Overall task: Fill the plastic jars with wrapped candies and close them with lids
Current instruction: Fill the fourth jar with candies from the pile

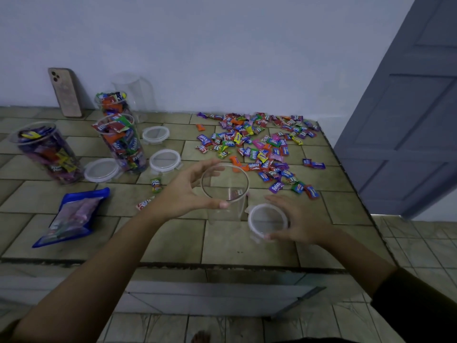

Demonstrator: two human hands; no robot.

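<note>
A clear plastic jar [223, 206] stands upright at the middle of the tiled table, with one candy visible inside. My left hand [184, 190] grips its rim, thumb at the near side and fingers at the far side. My right hand [300, 222] holds a clear white-rimmed lid [267, 220] lying on the table just right of the jar, thumb and fingers curled round its edge. A heap of wrapped candies [259, 147] is spread behind the jar. Three jars full of candies [123, 142] [49, 152] [112, 102] stand at the left without lids.
Three loose lids [164, 160] [155, 134] [101, 169] lie near the full jars. An empty jar [134, 92] and a phone [65, 91] stand by the wall. A blue candy bag [74, 216] lies front left. Two stray candies [155, 185] lie by my left wrist. The table's edge drops off at right.
</note>
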